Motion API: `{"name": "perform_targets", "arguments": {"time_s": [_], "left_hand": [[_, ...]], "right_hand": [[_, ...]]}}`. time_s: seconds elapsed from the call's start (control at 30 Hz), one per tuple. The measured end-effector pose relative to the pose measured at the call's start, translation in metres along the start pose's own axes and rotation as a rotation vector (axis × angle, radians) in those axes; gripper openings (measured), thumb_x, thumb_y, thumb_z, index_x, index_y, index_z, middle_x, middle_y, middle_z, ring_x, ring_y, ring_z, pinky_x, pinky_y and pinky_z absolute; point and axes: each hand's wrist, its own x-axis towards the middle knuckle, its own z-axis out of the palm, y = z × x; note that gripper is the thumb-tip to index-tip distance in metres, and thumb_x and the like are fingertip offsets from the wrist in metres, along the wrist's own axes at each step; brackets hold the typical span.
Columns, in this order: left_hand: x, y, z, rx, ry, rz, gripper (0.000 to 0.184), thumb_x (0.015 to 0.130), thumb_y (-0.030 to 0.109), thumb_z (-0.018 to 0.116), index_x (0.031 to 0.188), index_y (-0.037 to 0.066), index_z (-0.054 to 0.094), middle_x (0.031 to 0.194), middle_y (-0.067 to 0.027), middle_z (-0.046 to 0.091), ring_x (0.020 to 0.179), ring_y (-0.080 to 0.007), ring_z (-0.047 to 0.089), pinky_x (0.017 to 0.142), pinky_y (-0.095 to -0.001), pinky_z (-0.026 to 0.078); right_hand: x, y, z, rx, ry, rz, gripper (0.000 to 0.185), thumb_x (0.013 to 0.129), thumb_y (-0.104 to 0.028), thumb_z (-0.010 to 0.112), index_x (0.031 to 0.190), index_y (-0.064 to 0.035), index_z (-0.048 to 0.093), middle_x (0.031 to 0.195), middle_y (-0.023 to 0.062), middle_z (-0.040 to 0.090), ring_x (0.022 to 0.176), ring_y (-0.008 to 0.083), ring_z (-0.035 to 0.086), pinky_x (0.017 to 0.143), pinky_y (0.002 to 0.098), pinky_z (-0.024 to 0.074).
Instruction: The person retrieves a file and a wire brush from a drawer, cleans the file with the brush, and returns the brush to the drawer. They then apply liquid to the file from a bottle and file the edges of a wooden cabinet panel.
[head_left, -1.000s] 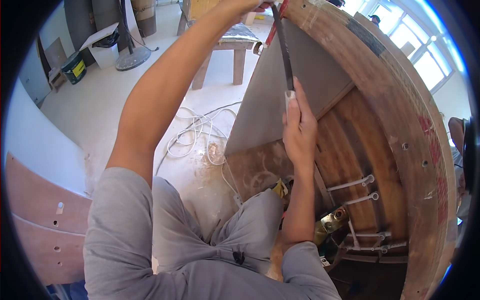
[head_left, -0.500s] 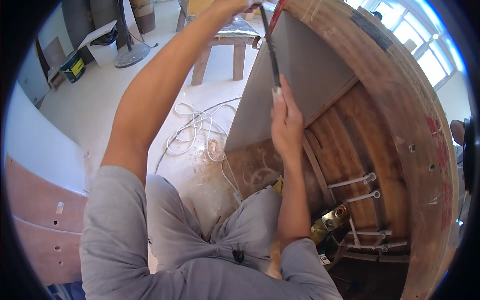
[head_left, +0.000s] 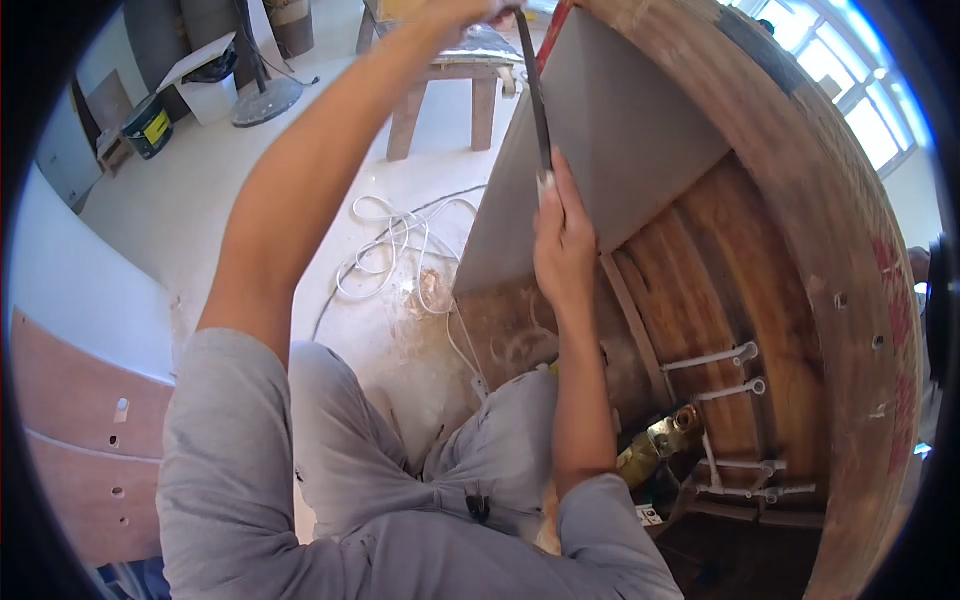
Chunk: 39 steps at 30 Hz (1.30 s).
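Note:
A long dark file with a pale handle runs from the top of the view down to my right hand. That hand is wrapped round the handle, its index finger stretched along it. At the top edge my left hand, blurred and partly cut off, is closed at the file's far end. The file lies over the corner of a grey panel, beside a narrow red strip. A curved wooden rim borders the panel on the right.
A wooden bench stands beyond my left forearm. White cable lies coiled on the floor. Inside the wooden structure are white pipes and a brass-coloured metal part. A bucket stands far left. Part of a person shows at the right edge.
Both hands and the file have shifted left in the view, my right hand the most. The wooden structure appears slightly farther right. Both hands keep their hold.

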Motion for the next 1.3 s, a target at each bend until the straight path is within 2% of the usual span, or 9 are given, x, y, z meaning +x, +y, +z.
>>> {"name": "perform_targets", "arguments": {"time_s": [0.17,0.33,0.57,0.63,0.67,0.77,0.97,1.13,1.3], "left_hand": [[0.01,0.008,-0.004,-0.116,0.016,-0.026,0.012,0.078,0.007,0.073,0.073,-0.004,0.072,0.067,-0.0088,0.067,0.057,-0.0133,0.061,0.053,-0.0279,0.047],[-0.025,0.0,0.005,-0.052,-0.092,0.077,0.021,0.077,0.022,0.073,0.078,0.002,0.075,0.066,-0.0074,0.069,0.058,-0.0136,0.064,0.057,-0.0284,0.05],[0.031,-0.052,0.004,0.397,0.037,0.129,0.023,0.078,0.026,0.075,0.076,0.002,0.075,0.068,-0.0105,0.071,0.057,-0.0157,0.064,0.055,-0.0306,0.05],[0.037,-0.039,0.005,0.504,-0.007,0.07,0.022,0.078,0.024,0.077,0.076,0.002,0.075,0.068,-0.0109,0.071,0.057,-0.0153,0.064,0.055,-0.0307,0.05],[0.028,-0.044,0.007,-0.057,0.034,-0.024,0.019,0.08,0.018,0.076,0.078,-0.001,0.075,0.07,-0.0108,0.071,0.058,-0.0147,0.064,0.055,-0.0304,0.05],[-0.021,-0.006,0.0,-0.044,-0.014,0.012,0.017,0.08,0.013,0.075,0.082,-0.003,0.075,0.072,-0.0109,0.072,0.06,-0.0145,0.065,0.057,-0.0293,0.051],[-0.025,-0.032,0.01,0.017,-0.001,-0.052,0.017,0.081,0.014,0.074,0.088,-0.001,0.076,0.076,-0.0084,0.073,0.062,-0.0128,0.065,0.058,-0.0259,0.051],[-0.016,-0.017,0.002,-0.186,-0.045,-0.01,0.016,0.082,0.014,0.073,0.084,-0.002,0.075,0.072,-0.0072,0.071,0.062,-0.0123,0.063,0.058,-0.0251,0.05],[-0.026,0.018,0.006,-0.275,-0.043,0.056,0.018,0.083,0.014,0.072,0.08,-0.003,0.073,0.071,-0.0062,0.068,0.062,-0.0118,0.061,0.058,-0.025,0.048]], "right_hand": [[0.014,-0.014,0.002,0.005,-0.018,0.065,0.041,0.101,-0.016,0.042,0.14,-0.005,0.048,0.13,0.0234,0.058,0.124,0.0288,0.056,0.101,0.0338,0.042],[-0.026,0.017,-0.01,-0.053,0.017,-0.06,0.044,0.102,-0.019,0.043,0.145,-0.0094,0.045,0.071,-0.0028,0.042,0.062,0.0064,0.039,0.057,0.023,0.0375],[0.025,0.02,0.026,-0.103,0.009,-0.105,0.044,0.102,-0.02,0.043,0.144,-0.0095,0.046,0.07,0.0,0.043,0.063,0.0074,0.043,0.059,0.0252,0.0404],[0.025,0.01,0.022,-0.072,0.007,-0.052,0.043,0.101,-0.019,0.044,0.143,-0.0079,0.047,0.089,0.0088,0.048,0.083,0.0176,0.047,0.073,0.029,0.0412],[0.015,0.004,0.017,-0.034,0.002,-0.01,0.042,0.101,-0.018,0.044,0.141,-0.0064,0.048,0.109,0.0172,0.053,0.103,0.0278,0.051,0.087,0.0326,0.0417],[-0.024,0.001,0.0,0.002,0.011,0.027,0.041,0.1,-0.015,0.044,0.139,-0.0045,0.049,0.128,0.0259,0.058,0.123,0.0375,0.055,0.101,0.0361,0.0424],[-0.011,0.029,0.007,-0.071,-0.013,-0.083,0.044,0.102,-0.018,0.043,0.146,-0.0102,0.044,0.072,-0.0034,0.041,0.063,0.0059,0.037,0.059,0.0219,0.0359],[-0.012,-0.002,-0.002,0.037,-0.025,0.036,0.042,0.101,-0.014,0.043,0.14,-0.0018,0.047,0.135,0.0231,0.055,0.127,0.0314,0.053,0.105,0.0327,0.038],[-0.019,-0.011,-0.019,0.085,0.003,0.037,0.041,0.101,-0.016,0.042,0.14,-0.0026,0.048,0.133,0.0238,0.056,0.126,0.0327,0.053,0.105,0.0326,0.0379]]}}
